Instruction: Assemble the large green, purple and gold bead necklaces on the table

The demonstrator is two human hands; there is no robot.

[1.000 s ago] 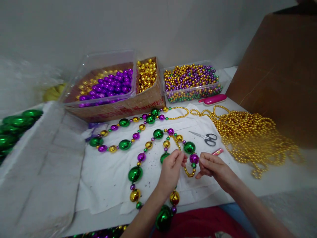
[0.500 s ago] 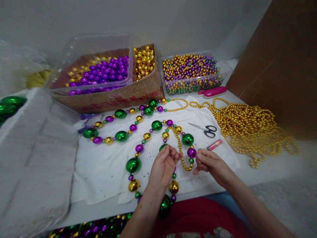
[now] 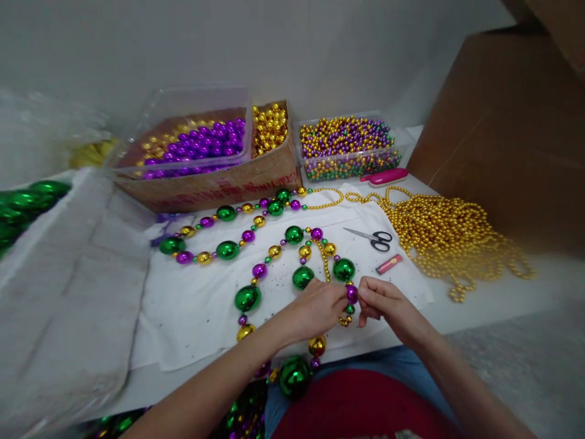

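Observation:
A necklace of green, gold and purple beads (image 3: pixel 247 298) lies in a loop on the white cloth (image 3: pixel 192 323), its lower part hanging over the table edge to a big green bead (image 3: pixel 295 377). My left hand (image 3: pixel 320 310) has its fingers closed at the strand's right end, against a purple bead (image 3: pixel 351 294). On the other side of that bead, my right hand (image 3: pixel 384 303) is curled with thumb and forefinger pinched together; what they hold is too small to make out. Small gold beads (image 3: pixel 345 320) show below the fingers. A second necklace (image 3: pixel 227 250) lies behind.
Scissors (image 3: pixel 372 236) and a pink lighter (image 3: pixel 389 264) lie right of the necklace. Behind are a cardboard box (image 3: pixel 205 194) with a clear tub of purple balls, a bin of small beads (image 3: pixel 347 146), and a pink tool (image 3: pixel 388 177). Gold bead strands (image 3: pixel 439 225) are heaped at right.
My left hand has turned palm down and moved right, to the purple bead beside my right hand. My right hand stays nearly in place, fingers still curled. The camera view has shifted slightly.

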